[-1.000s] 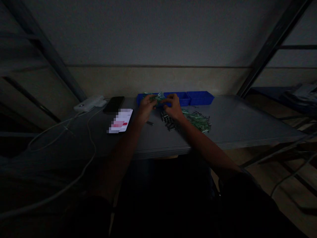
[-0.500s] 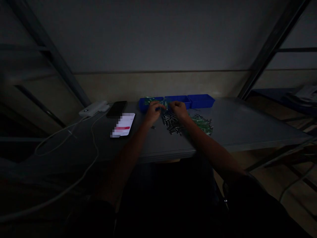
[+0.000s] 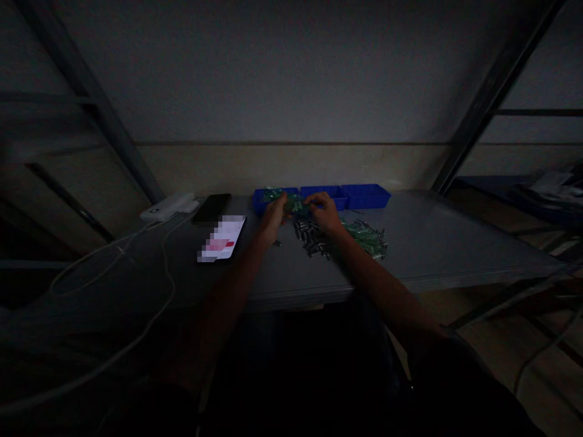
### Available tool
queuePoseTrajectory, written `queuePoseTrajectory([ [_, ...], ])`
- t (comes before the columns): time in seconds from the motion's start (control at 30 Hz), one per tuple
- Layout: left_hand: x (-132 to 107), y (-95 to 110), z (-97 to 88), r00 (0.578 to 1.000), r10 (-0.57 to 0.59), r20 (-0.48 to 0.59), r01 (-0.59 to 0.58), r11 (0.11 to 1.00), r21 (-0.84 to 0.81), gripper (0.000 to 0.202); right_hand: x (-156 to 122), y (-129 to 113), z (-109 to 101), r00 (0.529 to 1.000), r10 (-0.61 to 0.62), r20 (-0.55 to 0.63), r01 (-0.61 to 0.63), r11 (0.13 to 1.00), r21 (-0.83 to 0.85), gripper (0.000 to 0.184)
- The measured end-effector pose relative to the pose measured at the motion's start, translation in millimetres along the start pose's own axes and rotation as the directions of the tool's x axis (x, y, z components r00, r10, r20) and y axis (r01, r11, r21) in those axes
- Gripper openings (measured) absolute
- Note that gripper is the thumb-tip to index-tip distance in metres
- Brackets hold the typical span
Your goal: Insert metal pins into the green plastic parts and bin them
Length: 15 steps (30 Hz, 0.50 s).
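Observation:
My left hand (image 3: 274,218) is closed on a crinkled, see-through green plastic bag (image 3: 298,204), thumb on top. At the bag's right side, my right hand (image 3: 324,212) has its fingers pinched together on its edge. The dim light hides whether anything is inside the bag. Below my right hand lies a pile of small metal cylindrical parts (image 3: 310,235). More green plastic with metal pieces (image 3: 371,243) spreads to the right of my wrist. Behind my left hand, green plastic (image 3: 272,193) also shows over the left blue bin (image 3: 259,203).
A middle blue bin (image 3: 336,195) and a right blue bin (image 3: 368,195) stand along the wall. To the left lie a lit phone (image 3: 225,240), a dark phone (image 3: 212,208) and a white device (image 3: 167,207) with a cable (image 3: 168,267). One loose part (image 3: 277,243) sits near my left wrist.
My left hand has turned more upright, thumb up, around the green bag. My right hand's fingers have come in closer to it. The view has tilted slightly upward.

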State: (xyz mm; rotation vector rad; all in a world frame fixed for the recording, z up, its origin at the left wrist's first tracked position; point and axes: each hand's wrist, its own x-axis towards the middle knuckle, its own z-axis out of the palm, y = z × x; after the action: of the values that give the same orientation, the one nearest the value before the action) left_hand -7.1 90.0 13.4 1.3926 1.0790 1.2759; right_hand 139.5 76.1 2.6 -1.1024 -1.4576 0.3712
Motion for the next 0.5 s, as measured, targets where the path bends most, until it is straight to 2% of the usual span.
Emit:
queuePoseTrajectory([
  [0.1,-6.0,2.9,2.5,0.999,-0.014,-0.034,0.016,0.999,0.047,0.006,-1.1,2.9,0.2,1.000,0.019,-0.006,-0.019,0.999,-0.044,0.023],
  [0.23,-9.1,2.2,4.5,0.998,0.041,-0.038,-0.038,0.997,0.065,0.013,-1.4,8.2,0.6,0.996,0.091,-0.003,-0.091,0.992,-0.086,0.029],
  [0.3,-6.2,-1.2,3.7,0.996,0.079,-0.034,-0.076,0.994,0.085,0.015,-1.4,8.8,0.0,0.991,0.133,0.010,-0.133,0.989,-0.063,0.025],
  [0.4,-1.2,-6.4,2.1,0.978,0.207,0.010,-0.206,0.967,0.148,0.016,-1.9,4.4,-2.5,0.980,0.192,0.043,-0.192,0.981,0.002,0.021],
  [0.5,-0.6,-8.0,1.9,0.932,0.350,0.096,-0.363,0.896,0.255,0.020,-2.7,-2.7,-5.8,0.957,0.286,0.048,-0.289,0.954,0.077,0.044],
])
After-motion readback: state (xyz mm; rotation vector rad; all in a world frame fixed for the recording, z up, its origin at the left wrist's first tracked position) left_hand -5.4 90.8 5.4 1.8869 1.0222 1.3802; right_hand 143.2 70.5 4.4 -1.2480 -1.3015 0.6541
